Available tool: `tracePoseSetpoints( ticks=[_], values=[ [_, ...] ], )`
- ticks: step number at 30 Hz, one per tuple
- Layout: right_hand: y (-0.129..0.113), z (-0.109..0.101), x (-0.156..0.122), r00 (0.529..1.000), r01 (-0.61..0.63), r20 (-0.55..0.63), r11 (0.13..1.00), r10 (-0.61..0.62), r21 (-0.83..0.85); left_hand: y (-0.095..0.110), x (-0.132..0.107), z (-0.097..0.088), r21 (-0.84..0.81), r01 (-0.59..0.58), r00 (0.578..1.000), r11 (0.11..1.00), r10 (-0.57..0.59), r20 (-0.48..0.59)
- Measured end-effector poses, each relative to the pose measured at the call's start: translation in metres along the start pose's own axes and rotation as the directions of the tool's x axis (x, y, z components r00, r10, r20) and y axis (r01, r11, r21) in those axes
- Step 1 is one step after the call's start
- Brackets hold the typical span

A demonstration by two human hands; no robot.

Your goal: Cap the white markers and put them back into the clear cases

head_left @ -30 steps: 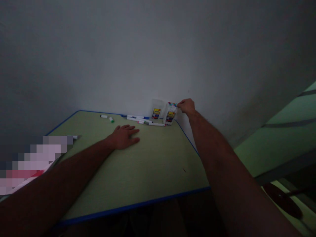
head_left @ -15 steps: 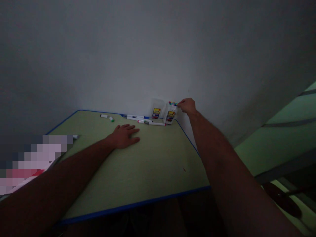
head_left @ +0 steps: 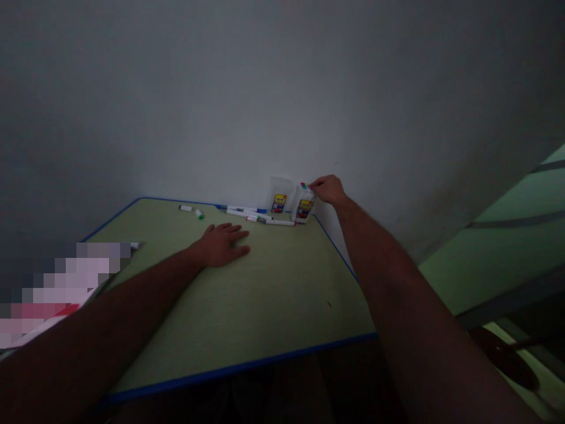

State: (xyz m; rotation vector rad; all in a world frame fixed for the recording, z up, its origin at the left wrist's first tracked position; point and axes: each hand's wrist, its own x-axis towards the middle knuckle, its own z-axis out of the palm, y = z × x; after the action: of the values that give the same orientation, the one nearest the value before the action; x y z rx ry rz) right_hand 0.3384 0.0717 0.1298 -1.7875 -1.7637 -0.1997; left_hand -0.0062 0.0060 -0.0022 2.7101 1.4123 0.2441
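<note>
Head view: Markers stand cased, others remain out, as your right hand [head_left: 326,187] works, fingers narrowed, at the top of a transparent case [head_left: 304,209]; whether it pinches a marker, you cannot tell from here. Loose markers [head_left: 282,223] lie beside that case and a second case [head_left: 279,200]. Your left hand [head_left: 220,245] rests palm down, fingers spread, on the blue-edged surface [head_left: 273,306], against a dim gray wall [head_left: 265,106].

Grey wall [head_left: 220,106] fills upper frame, palest around centre, dimming toward the corners. Pale greenish table [head_left: 273,318], blue edging [head_left: 247,366], far side at the wall, deep shadow below near edge; at right, green-lit surface [head_left: 498,259] crossed by dark bands [head_left: 516,221].
</note>
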Motion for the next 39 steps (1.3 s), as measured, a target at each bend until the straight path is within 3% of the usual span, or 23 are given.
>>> tracePoseSetpoints(
  ticks=[8, 12, 19, 23, 26, 33, 35, 39],
  values=[
    [-0.003, -0.002, -0.002, 1.000, 0.020, 0.022, 0.998, -0.018, -0.059, 0.000, 0.001, 0.001, -0.001, 0.002, 1.000, 1.000, -0.002, -0.006],
    [-0.003, -0.002, -0.005, 0.998, 0.019, -0.056, 1.000, -0.019, -0.007, -0.001, 0.001, 0.001, -0.008, -0.003, 1.000, 1.000, 0.003, -0.016],
    [-0.008, 0.016, -0.036, 0.958, -0.135, -0.218, 0.964, 0.186, 0.231, 0.002, 0.000, -0.002, -0.007, -0.009, 1.000, 1.000, 0.009, -0.017],
    [-0.024, 0.042, -0.071, 0.928, -0.295, -0.086, 0.857, 0.362, 0.423, 0.002, -0.002, -0.004, -0.007, 0.000, 0.999, 1.000, -0.001, -0.035],
    [-0.038, 0.060, -0.093, 0.926, -0.338, 0.014, 0.812, 0.377, 0.476, 0.001, -0.003, -0.005, 0.002, 0.008, 0.998, 1.000, -0.008, -0.060],
    [-0.044, 0.077, -0.110, 0.854, -0.458, 0.128, 0.612, 0.504, 0.644, -0.006, -0.004, -0.002, 0.022, -0.033, 0.992, 0.999, 0.036, -0.122],
    [-0.037, 0.079, -0.112, 0.859, -0.444, 0.079, 0.661, 0.505, 0.605, -0.007, -0.004, -0.001, 0.017, -0.026, 0.992, 1.000, 0.028, -0.122],
    [-0.024, 0.080, -0.114, 0.917, -0.351, -0.038, 0.851, 0.396, 0.390, -0.007, -0.004, 0.000, -0.007, -0.008, 0.990, 1.000, 0.007, -0.137]
  ],
)
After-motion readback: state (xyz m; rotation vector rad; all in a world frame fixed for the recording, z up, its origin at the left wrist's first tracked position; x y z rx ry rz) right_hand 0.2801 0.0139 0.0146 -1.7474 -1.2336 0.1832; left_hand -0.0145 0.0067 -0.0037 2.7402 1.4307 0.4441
